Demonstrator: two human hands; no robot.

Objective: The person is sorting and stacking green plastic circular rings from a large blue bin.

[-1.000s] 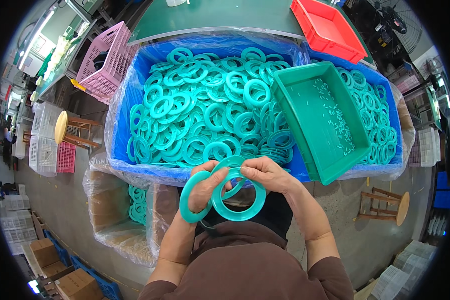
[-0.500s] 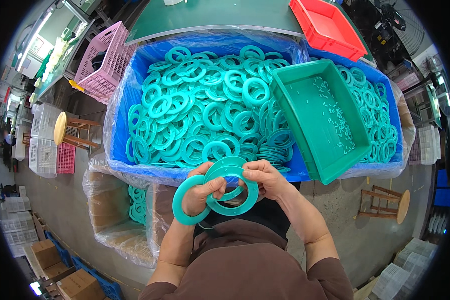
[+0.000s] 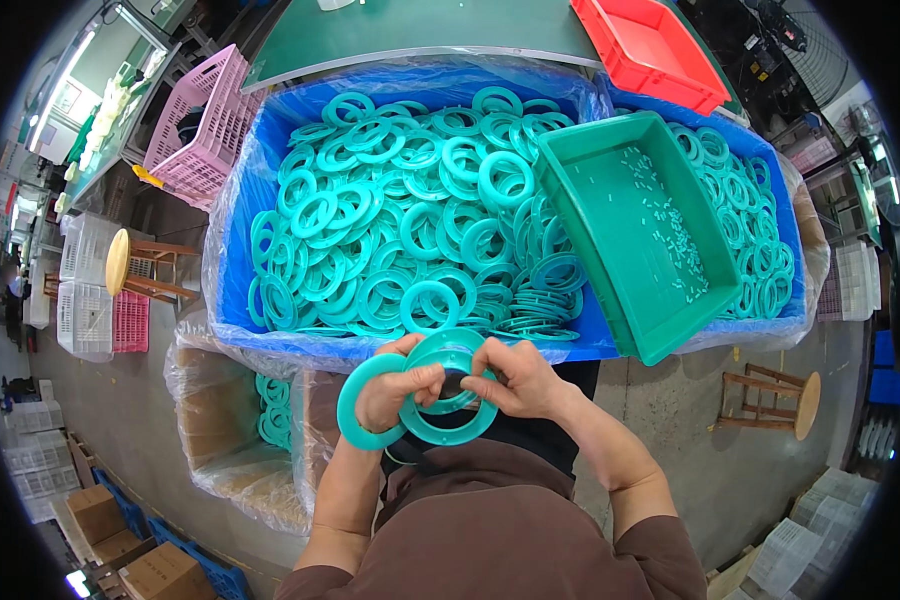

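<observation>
Several flat teal plastic rings are held together in front of my body. My left hand [image 3: 398,395] is closed on them, with one teal ring [image 3: 348,408] encircling it and a pair of overlapping teal rings [image 3: 452,434] to its right. My right hand [image 3: 522,378] pinches at the inner edge of that overlapping pair, thumb and fingertips together. Whether it also holds a small piece between the fingertips cannot be seen. Just beyond my hands stands a blue bin [image 3: 232,290] heaped with similar loose rings [image 3: 410,190].
A green tray [image 3: 610,235] rests tilted across the bins, with small white pieces [image 3: 682,250] scattered in it. Beyond is a green table [image 3: 420,35] with a red tray [image 3: 660,55] at its edge. A plastic-lined box [image 3: 215,420] stands lower left; wooden stools [image 3: 805,405] stand at both sides.
My right hand has moved left and inward, from the rings' outer right edge to their inner opening. The held rings have shifted slightly left and changed tilt.
</observation>
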